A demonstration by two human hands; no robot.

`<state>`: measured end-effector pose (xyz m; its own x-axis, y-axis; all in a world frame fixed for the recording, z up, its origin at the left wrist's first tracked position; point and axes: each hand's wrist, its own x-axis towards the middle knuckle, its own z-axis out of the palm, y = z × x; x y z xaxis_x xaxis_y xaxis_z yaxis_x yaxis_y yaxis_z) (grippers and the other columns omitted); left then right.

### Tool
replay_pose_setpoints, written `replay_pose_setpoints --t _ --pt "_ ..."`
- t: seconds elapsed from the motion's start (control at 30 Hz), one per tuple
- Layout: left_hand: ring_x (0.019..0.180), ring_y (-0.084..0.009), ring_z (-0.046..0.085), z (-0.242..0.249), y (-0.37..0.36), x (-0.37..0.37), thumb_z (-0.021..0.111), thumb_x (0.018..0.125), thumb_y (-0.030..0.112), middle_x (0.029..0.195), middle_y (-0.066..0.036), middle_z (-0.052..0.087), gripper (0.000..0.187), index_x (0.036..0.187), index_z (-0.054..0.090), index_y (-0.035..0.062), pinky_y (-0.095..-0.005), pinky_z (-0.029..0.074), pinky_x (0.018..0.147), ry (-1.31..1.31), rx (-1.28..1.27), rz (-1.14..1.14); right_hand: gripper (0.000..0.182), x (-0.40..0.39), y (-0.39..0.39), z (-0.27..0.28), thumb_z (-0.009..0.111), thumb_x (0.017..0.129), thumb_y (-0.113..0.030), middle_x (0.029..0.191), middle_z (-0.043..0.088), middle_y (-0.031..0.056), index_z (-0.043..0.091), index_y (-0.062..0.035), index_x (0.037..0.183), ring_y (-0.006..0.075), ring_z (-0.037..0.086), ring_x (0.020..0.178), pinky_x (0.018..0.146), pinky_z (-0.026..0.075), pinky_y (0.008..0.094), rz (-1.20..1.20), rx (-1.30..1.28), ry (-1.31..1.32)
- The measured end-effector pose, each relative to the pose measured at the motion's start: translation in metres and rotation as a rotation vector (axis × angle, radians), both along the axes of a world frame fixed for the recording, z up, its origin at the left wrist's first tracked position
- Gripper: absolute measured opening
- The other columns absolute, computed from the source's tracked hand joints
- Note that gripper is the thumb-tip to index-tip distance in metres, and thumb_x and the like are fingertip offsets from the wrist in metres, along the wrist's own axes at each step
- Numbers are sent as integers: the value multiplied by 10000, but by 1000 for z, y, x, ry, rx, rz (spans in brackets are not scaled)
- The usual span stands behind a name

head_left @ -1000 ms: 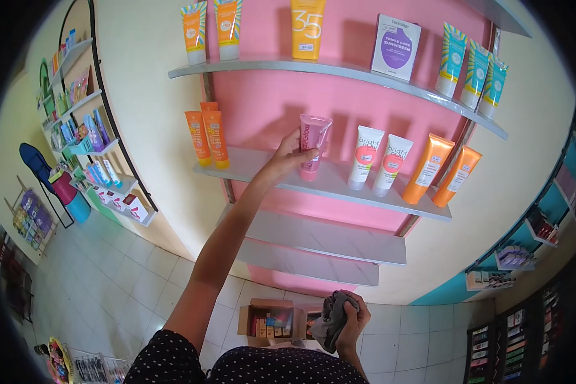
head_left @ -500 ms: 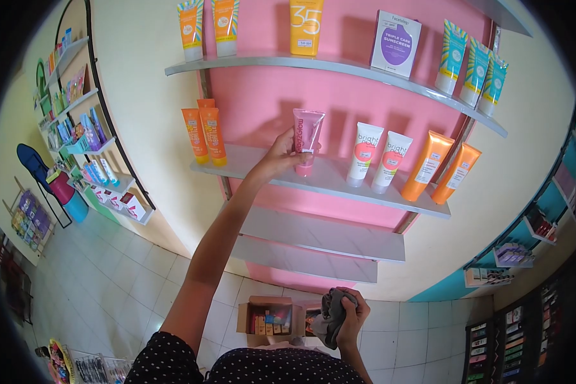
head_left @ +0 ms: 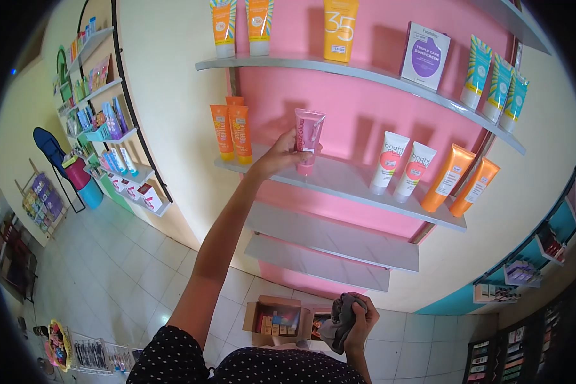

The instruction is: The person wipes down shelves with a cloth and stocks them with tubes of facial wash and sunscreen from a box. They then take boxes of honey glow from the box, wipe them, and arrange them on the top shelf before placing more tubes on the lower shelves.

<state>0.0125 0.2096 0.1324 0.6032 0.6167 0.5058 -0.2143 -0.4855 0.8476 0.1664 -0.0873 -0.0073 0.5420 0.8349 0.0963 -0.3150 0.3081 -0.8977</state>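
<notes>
A pink tube point(head_left: 309, 137) is upright in my left hand point(head_left: 284, 154), whose fingers are wrapped round it, at the second grey shelf point(head_left: 339, 176). To its left stand orange tubes point(head_left: 240, 133), and to its right two white and pink tubes point(head_left: 388, 163) and two larger orange tubes point(head_left: 448, 179). Low in front of my body, my right hand point(head_left: 363, 322) is closed on a crumpled grey cloth point(head_left: 340, 323).
The upper shelf point(head_left: 365, 75) bears sunscreen tubes and a white box point(head_left: 424, 56). Lower shelves point(head_left: 329, 237) jut out below. An open cardboard box point(head_left: 254, 320) with small packages sits on the tiled floor. Stocked shelves point(head_left: 95, 89) stand at the left.
The view has turned left, so the shelves and their items appear farther right. The pink tube in my left hand is now nearer the orange tubes and farther from the white ones.
</notes>
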Motion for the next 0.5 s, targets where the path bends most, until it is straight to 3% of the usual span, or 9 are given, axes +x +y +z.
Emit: replay_pose_setpoints --t 0.13,0.5 --pt "904 -140 508 2 -1 -5 524 744 -4 982 -95 523 427 1123 331 31 -280 424 783 12 21 22 131 -3 3 -2 450 713 -14 730 561 80 531 62 783 106 507 625 588 424 192 22 -5 -10" --pt "944 -157 497 -3 -14 21 553 740 36 977 -82 530 436 1126 351 46 -295 385 838 -52 -32 -24 144 -17 15 3 462 720 -22 747 568 77 539 64 806 103 514 664 624 419 195 104 -25 -62"
